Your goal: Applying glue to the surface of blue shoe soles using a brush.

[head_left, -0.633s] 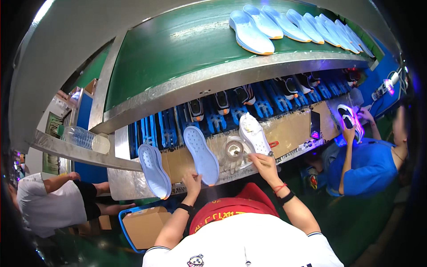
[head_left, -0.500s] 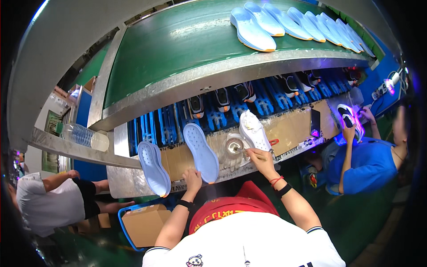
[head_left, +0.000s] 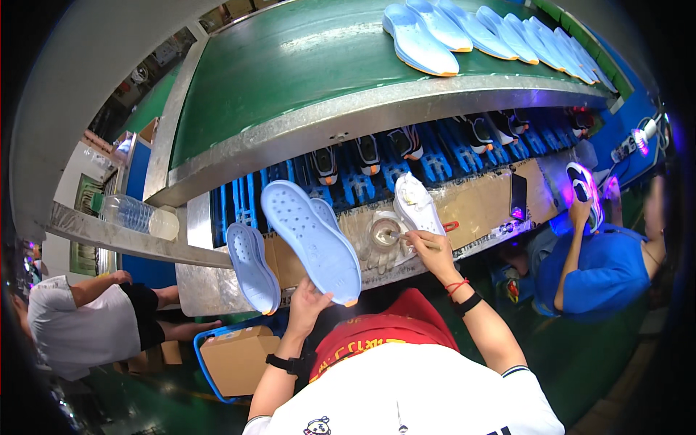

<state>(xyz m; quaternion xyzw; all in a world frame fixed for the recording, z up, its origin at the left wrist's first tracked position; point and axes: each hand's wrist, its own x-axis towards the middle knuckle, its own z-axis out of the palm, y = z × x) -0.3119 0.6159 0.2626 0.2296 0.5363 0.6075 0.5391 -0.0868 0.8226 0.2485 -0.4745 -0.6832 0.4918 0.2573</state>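
My left hand [head_left: 308, 299] grips a light-blue shoe sole [head_left: 313, 243] by its orange-tipped end, raised and slanting over the bench. Behind it, partly covered, lies another blue sole [head_left: 326, 214]. Further left, a blue sole with small holes [head_left: 251, 267] rests at the bench edge. In my right hand [head_left: 433, 254] is a thin-handled brush [head_left: 401, 236], its tip over a round container [head_left: 382, 230]; the bristles are hard to see. Just beyond that hand, a white sole-shaped piece [head_left: 418, 206] lies with crumpled white material on top.
A metal-edged green conveyor [head_left: 290, 80] runs above the bench, bearing several blue soles [head_left: 420, 43]. Under it, dark shoes [head_left: 367, 154] stand on blue racks. Cardboard [head_left: 471, 204] and a phone [head_left: 518, 196] lie rightward. A blue-shirted person [head_left: 591, 272] holds a shoe at right.
My left hand has picked up one blue sole from the bench and lifted it, uncovering part of another beneath. My right hand stays by the container with the brush.
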